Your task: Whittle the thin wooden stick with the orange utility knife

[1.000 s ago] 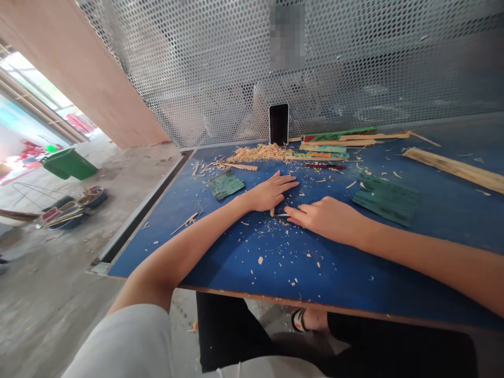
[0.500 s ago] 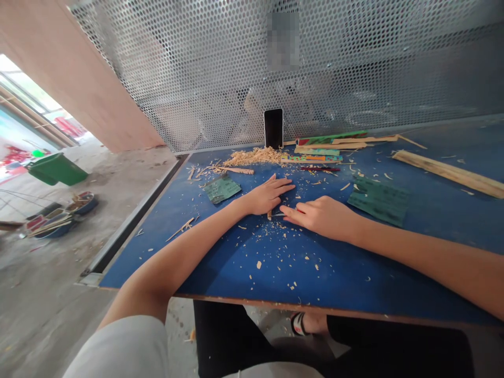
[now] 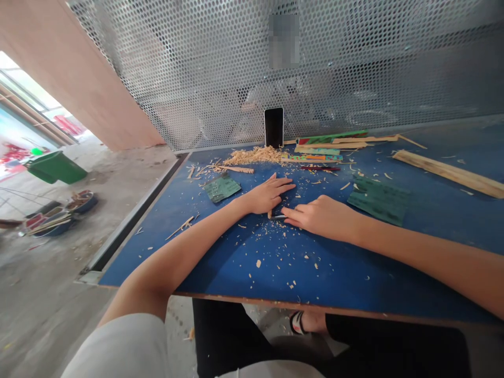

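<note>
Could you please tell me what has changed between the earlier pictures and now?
The view has shifted since the first picture, so everything sits slightly further left. Since the second, the thin blade in the right hand seems to have edged toward the wooden piece under the left hand. Nothing was visibly grasped or released; the phone, shavings and green sheets stayed put.

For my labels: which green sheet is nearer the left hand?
The left green sheet, beside the left hand; the right green sheet lies past the right hand.
</note>
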Demonstrator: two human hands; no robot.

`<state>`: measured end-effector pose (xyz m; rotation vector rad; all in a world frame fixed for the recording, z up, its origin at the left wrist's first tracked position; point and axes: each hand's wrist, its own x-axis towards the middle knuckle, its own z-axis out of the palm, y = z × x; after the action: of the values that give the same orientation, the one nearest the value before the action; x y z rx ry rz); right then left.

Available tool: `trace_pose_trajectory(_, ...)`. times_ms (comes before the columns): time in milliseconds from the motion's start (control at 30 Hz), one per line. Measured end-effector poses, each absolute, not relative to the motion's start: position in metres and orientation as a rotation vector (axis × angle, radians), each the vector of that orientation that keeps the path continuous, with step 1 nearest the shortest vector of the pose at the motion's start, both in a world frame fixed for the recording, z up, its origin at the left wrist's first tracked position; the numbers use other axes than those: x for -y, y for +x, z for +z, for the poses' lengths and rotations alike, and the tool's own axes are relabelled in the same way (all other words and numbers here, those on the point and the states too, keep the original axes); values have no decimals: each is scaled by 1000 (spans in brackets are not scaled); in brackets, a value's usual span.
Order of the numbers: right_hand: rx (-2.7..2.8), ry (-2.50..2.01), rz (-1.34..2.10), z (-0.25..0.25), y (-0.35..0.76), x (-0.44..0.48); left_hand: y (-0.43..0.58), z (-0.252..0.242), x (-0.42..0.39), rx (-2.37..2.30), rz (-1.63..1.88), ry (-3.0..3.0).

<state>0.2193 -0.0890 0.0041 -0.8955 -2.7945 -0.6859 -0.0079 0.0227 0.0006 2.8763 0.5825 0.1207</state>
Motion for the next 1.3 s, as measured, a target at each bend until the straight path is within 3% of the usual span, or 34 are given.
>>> trace_pose_trajectory(1300,2617,-627,-686,1,227,85,-10,-7,-28,-496,216,2859)
